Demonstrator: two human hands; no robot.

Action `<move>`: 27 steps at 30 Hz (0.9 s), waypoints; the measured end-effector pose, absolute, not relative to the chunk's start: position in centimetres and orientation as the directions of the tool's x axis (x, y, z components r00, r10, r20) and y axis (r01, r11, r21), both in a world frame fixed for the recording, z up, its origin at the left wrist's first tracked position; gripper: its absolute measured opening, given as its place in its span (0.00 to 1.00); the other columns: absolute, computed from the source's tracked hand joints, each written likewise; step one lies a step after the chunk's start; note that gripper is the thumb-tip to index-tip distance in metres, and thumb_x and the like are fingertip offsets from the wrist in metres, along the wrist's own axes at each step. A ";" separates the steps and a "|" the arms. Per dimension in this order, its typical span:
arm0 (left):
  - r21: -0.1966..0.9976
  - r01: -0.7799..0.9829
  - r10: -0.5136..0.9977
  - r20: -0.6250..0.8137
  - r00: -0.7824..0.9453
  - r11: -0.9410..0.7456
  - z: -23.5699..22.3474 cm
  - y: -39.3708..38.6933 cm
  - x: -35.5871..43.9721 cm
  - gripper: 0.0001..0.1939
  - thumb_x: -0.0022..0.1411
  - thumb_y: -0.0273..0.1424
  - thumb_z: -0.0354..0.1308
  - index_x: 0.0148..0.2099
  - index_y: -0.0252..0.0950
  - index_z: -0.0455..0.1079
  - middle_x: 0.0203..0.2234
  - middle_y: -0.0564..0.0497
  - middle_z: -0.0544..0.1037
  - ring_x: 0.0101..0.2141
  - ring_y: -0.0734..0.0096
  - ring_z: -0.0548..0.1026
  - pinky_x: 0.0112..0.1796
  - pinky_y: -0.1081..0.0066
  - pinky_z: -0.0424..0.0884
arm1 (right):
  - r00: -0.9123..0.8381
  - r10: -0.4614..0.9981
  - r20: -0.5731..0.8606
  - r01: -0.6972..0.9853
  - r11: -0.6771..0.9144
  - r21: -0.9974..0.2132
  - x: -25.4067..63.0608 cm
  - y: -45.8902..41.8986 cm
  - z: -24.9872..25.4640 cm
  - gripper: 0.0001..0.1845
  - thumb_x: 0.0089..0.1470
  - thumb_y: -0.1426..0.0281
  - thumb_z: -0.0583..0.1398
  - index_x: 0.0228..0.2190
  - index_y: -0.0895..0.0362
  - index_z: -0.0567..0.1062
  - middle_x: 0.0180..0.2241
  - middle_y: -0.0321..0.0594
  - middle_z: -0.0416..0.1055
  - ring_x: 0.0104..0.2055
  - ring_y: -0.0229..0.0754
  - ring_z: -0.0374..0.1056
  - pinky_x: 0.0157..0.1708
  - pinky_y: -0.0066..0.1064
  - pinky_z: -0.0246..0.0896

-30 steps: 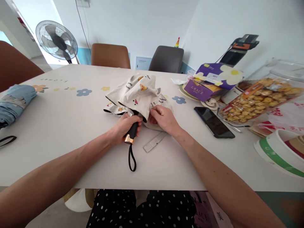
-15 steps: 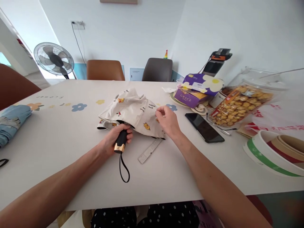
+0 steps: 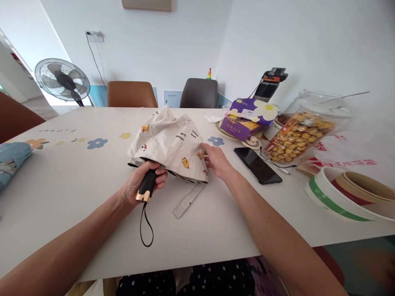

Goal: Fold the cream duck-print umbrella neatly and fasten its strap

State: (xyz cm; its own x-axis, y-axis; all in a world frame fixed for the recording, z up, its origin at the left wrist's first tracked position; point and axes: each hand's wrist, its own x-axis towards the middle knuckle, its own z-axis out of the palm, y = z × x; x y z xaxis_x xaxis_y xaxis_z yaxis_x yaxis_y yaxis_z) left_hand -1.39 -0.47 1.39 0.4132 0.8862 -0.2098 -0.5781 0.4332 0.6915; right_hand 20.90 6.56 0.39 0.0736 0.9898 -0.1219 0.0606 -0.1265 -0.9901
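Observation:
A small umbrella [image 3: 166, 139] with cream cloth, yellow duck prints and black lettering lies partly folded and loose over the table. My left hand [image 3: 143, 179] is wrapped round its black handle [image 3: 147, 183], which has a gold end and a black wrist loop [image 3: 146, 230]. At the right side of the cloth is my right hand [image 3: 217, 159], its fingers curled against the edge; some fingertips are hidden by the fabric. A pale flat strip [image 3: 188, 201] sticks out from under the umbrella toward me.
On the right are a black phone [image 3: 257, 165], a purple box [image 3: 239, 126], a tilted jar of snacks [image 3: 298, 137], a plastic bag [image 3: 348, 152] and tape-like rings [image 3: 339, 201]. A folded blue umbrella [image 3: 12, 160] lies at the left. Chairs [image 3: 131, 94] stand beyond the table.
My right hand has moved slightly down, from above the cloth to its right edge. The cloth hangs fuller and wider. My left hand keeps the handle; the view has shifted slightly.

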 end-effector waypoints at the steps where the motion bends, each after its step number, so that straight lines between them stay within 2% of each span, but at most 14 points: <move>1: 0.674 -0.590 0.883 -0.219 0.414 0.444 1.3 -0.4 -1.5 0.08 0.54 0.25 0.52 0.24 0.33 0.59 0.20 0.56 0.58 0.18 0.81 0.59 0.18 0.76 0.63 | 0.046 0.977 -0.208 -0.042 -0.206 -0.978 20.7 6.4 0.5 0.14 0.47 0.61 0.58 0.31 0.59 0.69 0.29 0.45 0.72 0.27 0.42 0.68 0.23 0.31 0.63; 3: 0.643 -0.610 0.877 -0.232 0.422 0.463 1.1 -0.1 -1.7 0.08 0.55 0.25 0.52 0.24 0.33 0.59 0.20 0.56 0.59 0.19 0.81 0.60 0.18 0.77 0.63 | -0.051 0.953 -0.299 -0.200 -0.303 -0.932 20.0 6.1 0.8 0.13 0.48 0.63 0.58 0.32 0.61 0.70 0.28 0.45 0.73 0.26 0.42 0.69 0.23 0.31 0.65; 6: 0.612 -0.628 0.868 -0.234 0.438 0.481 0.8 0.3 -2.1 0.08 0.55 0.24 0.51 0.25 0.33 0.58 0.20 0.56 0.59 0.19 0.81 0.60 0.18 0.77 0.63 | -0.170 0.919 -0.356 -0.269 -0.390 -0.881 19.1 5.4 1.1 0.10 0.48 0.69 0.59 0.33 0.61 0.70 0.26 0.43 0.74 0.23 0.41 0.68 0.21 0.31 0.64; 10: 0.606 -0.609 0.848 -0.240 0.473 0.512 0.7 0.5 -2.2 0.07 0.56 0.25 0.51 0.26 0.33 0.58 0.20 0.57 0.59 0.19 0.81 0.60 0.18 0.78 0.63 | -0.196 0.937 -0.287 -0.318 -0.338 -0.886 19.0 4.8 2.2 0.09 0.46 0.78 0.58 0.34 0.61 0.71 0.24 0.41 0.73 0.23 0.40 0.68 0.22 0.30 0.65; 12: 0.611 -0.584 0.828 -0.244 0.504 0.535 0.7 0.4 -2.1 0.06 0.55 0.25 0.51 0.26 0.33 0.59 0.20 0.57 0.58 0.19 0.81 0.60 0.18 0.78 0.62 | -0.163 0.968 -0.191 -0.362 -0.239 -0.901 19.4 4.7 3.1 0.06 0.48 0.75 0.59 0.32 0.60 0.72 0.24 0.40 0.73 0.25 0.40 0.69 0.24 0.29 0.66; 15: 0.663 -0.495 0.795 -0.266 0.545 0.561 0.7 -0.1 -1.5 0.06 0.55 0.26 0.51 0.26 0.33 0.59 0.20 0.57 0.57 0.18 0.81 0.59 0.18 0.77 0.61 | -0.129 0.990 -0.065 -0.409 -0.113 -0.906 19.9 4.5 4.1 0.07 0.48 0.70 0.59 0.32 0.58 0.72 0.29 0.39 0.73 0.32 0.41 0.70 0.30 0.30 0.68; 17: 0.726 -0.408 0.784 -0.290 0.549 0.554 0.7 -0.5 -1.1 0.07 0.55 0.28 0.52 0.25 0.33 0.59 0.20 0.56 0.58 0.18 0.81 0.60 0.19 0.76 0.61 | -0.123 0.992 -0.032 -0.359 -0.075 -0.930 20.0 4.4 4.3 0.10 0.49 0.66 0.58 0.34 0.57 0.72 0.31 0.40 0.73 0.35 0.43 0.71 0.32 0.32 0.68; 20: 0.786 -0.340 0.806 -0.310 0.504 0.515 0.7 -1.1 -0.3 0.09 0.53 0.28 0.53 0.23 0.34 0.58 0.19 0.56 0.59 0.18 0.80 0.60 0.19 0.75 0.61 | -0.041 0.997 0.063 -0.196 0.054 -0.979 20.3 4.6 4.2 0.19 0.53 0.58 0.51 0.40 0.56 0.70 0.33 0.42 0.73 0.36 0.46 0.71 0.33 0.35 0.67; 24: 0.879 -0.341 0.926 -0.239 0.293 0.335 1.1 -1.5 0.4 0.09 0.50 0.28 0.56 0.23 0.34 0.58 0.18 0.57 0.60 0.18 0.79 0.61 0.19 0.74 0.62 | 0.058 0.977 0.203 -0.026 0.205 -0.978 20.8 5.1 3.8 0.29 0.55 0.50 0.42 0.46 0.55 0.66 0.33 0.42 0.73 0.36 0.46 0.71 0.33 0.36 0.66; 27: 0.950 -0.274 0.989 -0.140 0.057 0.150 1.4 -1.3 0.1 0.09 0.51 0.30 0.56 0.23 0.34 0.60 0.18 0.56 0.62 0.19 0.78 0.63 0.20 0.74 0.62 | -0.005 0.995 0.103 -0.127 0.101 -0.987 20.4 5.0 3.8 0.29 0.54 0.49 0.43 0.41 0.57 0.69 0.30 0.44 0.74 0.32 0.46 0.71 0.32 0.37 0.67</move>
